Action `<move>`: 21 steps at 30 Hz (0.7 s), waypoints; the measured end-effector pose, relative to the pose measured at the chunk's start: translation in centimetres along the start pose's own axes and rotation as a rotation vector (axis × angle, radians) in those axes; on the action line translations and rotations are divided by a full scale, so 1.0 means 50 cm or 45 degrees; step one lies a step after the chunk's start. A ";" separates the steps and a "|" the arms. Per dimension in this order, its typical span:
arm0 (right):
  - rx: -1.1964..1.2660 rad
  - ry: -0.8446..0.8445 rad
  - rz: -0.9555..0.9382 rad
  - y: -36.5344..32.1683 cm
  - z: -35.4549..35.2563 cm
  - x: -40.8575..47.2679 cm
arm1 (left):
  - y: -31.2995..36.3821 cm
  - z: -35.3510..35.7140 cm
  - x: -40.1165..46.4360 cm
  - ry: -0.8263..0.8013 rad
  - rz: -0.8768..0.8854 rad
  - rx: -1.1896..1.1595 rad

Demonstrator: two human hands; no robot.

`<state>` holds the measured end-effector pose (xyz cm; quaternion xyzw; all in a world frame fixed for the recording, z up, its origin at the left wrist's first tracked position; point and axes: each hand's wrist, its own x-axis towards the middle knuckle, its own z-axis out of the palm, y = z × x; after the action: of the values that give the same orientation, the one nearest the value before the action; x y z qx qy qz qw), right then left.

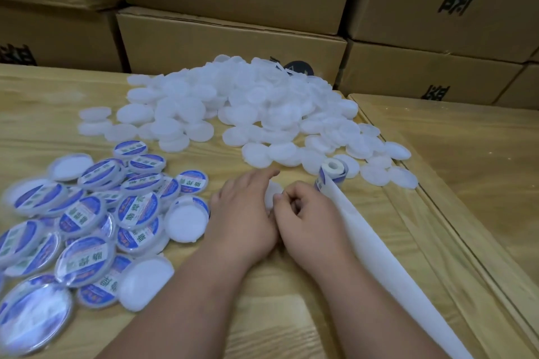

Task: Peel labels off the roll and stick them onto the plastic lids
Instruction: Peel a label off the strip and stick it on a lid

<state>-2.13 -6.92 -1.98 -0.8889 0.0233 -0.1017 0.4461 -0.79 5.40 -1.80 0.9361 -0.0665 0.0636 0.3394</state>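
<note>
Both forearms come up from the bottom edge, and I see the left hand (243,211) and right hand (306,214) meeting mid-table, touching each other. Between them sits one plain white lid (272,194), mostly hidden; left fingers lie fairly straight over and beside it, index stretched forward, while the right fingers are curled tight, thumb and fingertips pinched together at the lid's edge. I cannot tell what, if anything, they pinch; too small and blurred. Just right of the right hand stands the label roll (334,172), blue-printed, core facing up, with its white backing strip (388,259) trailing down toward the lower right corner. Labelled lids (87,224) with blue-and-white stickers are heaped on the left, a few flipped white side up. Unlabelled white lids (239,105) form a big pile further back, spreading right past the roll. Everything rests on a light wooden table (277,329); brown cardboard boxes (233,38) with black print are stacked behind it.
</note>
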 end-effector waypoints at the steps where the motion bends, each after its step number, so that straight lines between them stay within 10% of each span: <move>1: 0.064 -0.016 -0.022 -0.001 0.001 -0.003 | -0.002 0.000 0.005 -0.011 -0.002 0.016; 21: 0.446 0.374 -0.221 -0.029 -0.042 -0.036 | 0.019 0.013 0.020 0.138 0.172 -0.539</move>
<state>-4.37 -7.46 0.12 -0.7724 -0.0064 -0.2703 0.5747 0.09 4.17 -1.52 0.8328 -0.1225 0.1208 0.5262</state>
